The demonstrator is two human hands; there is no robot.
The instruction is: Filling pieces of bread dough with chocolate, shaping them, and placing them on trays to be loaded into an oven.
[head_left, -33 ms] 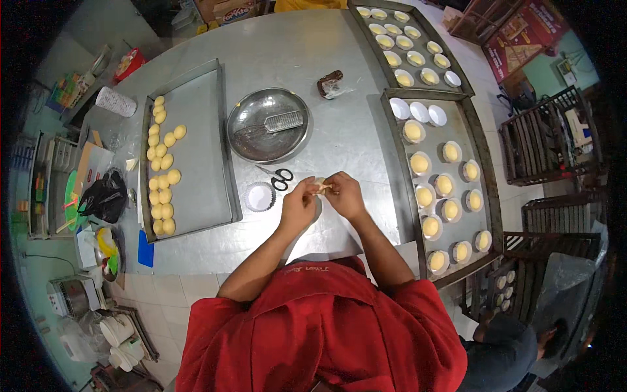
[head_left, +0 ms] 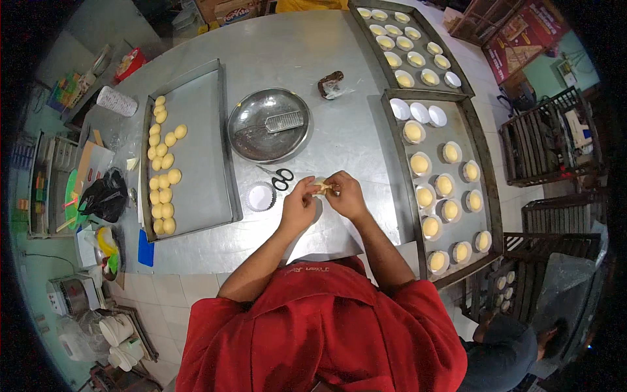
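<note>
Almost nothing changes in this instant: both hands stay together near the table's (head_left: 356, 140) near edge, so the shaping seems to be at the same stage. The left hand (head_left: 299, 206) and right hand (head_left: 346, 196) pinch a small, pale yellow dough piece (head_left: 320, 187) between their fingertips; the fingers partly hide it.

Just left of the left hand lie scissors (head_left: 281, 179) and a paper cup (head_left: 260, 196), leaving little elbow room there. Farther left, a tray (head_left: 204, 150) holds dough balls (head_left: 167, 161) along its left side; its raised rim stands near the cup. The bowl (head_left: 243, 138) sits beyond the scissors. To the right, bare metal stretches to the filled tray (head_left: 467, 128), whose wall bounds that side.
</note>
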